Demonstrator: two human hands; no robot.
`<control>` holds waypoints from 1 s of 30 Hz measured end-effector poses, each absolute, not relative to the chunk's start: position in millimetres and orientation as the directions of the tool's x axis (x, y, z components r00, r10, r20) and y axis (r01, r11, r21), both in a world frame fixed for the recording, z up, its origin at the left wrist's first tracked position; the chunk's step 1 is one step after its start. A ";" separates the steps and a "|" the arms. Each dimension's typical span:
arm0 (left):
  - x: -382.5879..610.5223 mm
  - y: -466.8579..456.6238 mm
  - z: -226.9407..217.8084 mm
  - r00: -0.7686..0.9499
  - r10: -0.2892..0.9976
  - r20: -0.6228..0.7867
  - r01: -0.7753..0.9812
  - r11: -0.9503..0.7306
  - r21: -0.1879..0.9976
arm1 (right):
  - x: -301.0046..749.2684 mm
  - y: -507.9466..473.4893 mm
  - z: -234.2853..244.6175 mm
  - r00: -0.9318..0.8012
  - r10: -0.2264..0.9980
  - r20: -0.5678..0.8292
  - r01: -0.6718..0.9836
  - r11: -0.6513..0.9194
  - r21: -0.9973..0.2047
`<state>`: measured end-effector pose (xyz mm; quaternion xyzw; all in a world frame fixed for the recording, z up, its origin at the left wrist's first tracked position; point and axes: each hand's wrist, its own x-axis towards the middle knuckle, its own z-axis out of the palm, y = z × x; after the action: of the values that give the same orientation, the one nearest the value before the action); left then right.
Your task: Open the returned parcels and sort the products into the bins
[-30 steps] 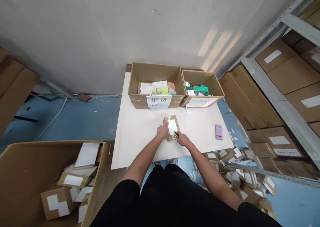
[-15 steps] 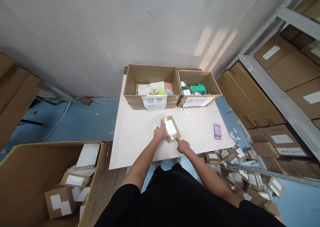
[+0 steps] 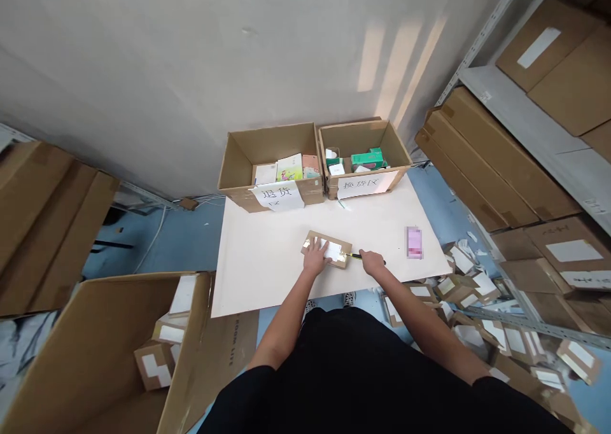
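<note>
2 open cartons (image 3: pixel 267 144) stand side by side at the white table's (image 3: pixel 258 262) far edge.

Two hands are working: the left hand (image 3: pixel 315 259) is pressing flat on one taped parcel (image 3: pixel 337 251), and the right hand (image 3: pixel 371 263) is gripping one thin tool (image 3: pixel 356 256). Beyond the fingertips two open cartons are standing, the wider carton (image 3: pixel 267 146) and the narrower carton (image 3: pixel 363 135), while one pink item (image 3: pixel 414 242) is lying right of the right fingers.

Head-worn camera looks forward and down onto the table (image 3: pixel 258 262).
</note>
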<state>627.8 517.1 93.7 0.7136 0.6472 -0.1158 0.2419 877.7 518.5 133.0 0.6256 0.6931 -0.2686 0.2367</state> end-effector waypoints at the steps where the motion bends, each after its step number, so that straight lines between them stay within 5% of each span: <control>1: 626.9 521.6 93.1 0.181 0.848 -0.498 0.974 -0.084 0.210 | 879.9 515.4 129.7 -0.118 0.745 -0.657 0.993 0.075 -0.093; 11: 641.9 503.2 79.8 0.071 0.896 -0.439 0.995 -0.033 0.093 | 929.5 501.2 105.8 -0.189 0.765 -0.616 0.956 0.000 -0.293; 16: 665.7 497.2 77.1 -0.079 0.896 -0.437 0.994 0.104 0.034 | 949.3 499.0 88.8 -0.100 0.731 -0.675 0.744 -0.395 -0.539; 20: 670.0 502.4 79.2 -0.088 0.888 -0.452 0.993 0.112 0.027 | 932.5 506.7 75.0 -0.101 0.680 -0.726 0.539 -0.576 -0.615; 30: 667.9 499.4 73.0 -0.082 0.906 -0.415 0.994 0.105 0.033 | 895.7 524.7 62.6 -0.081 0.721 -0.689 0.430 -0.598 -0.676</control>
<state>667.9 499.4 73.0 0.6563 0.7239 -0.1300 0.1686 895.7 524.7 62.6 0.6667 0.4314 -0.5954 -0.1220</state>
